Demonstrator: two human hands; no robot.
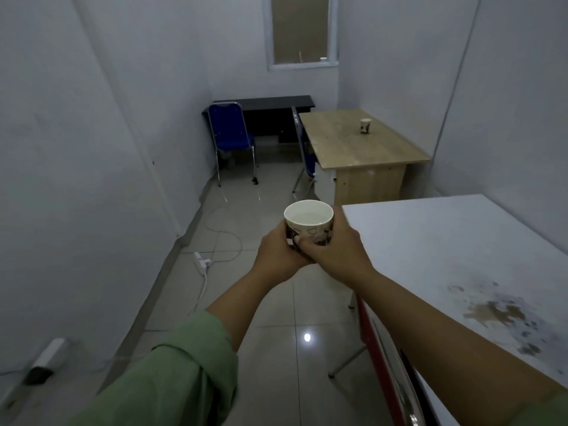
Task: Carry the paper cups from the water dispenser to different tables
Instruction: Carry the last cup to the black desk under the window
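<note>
Above tiled floor (270, 318), both hands clasp paper cup (308, 221).

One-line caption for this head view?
Both hands, left hand and right hand, carry a water-filled paper cup past the white table.

We see a blue chair (230, 133) beside the far black desk (270, 112); a window (302, 29) sits above. A white power strip (201, 261) lies on the tiled floor (276, 348).
</note>
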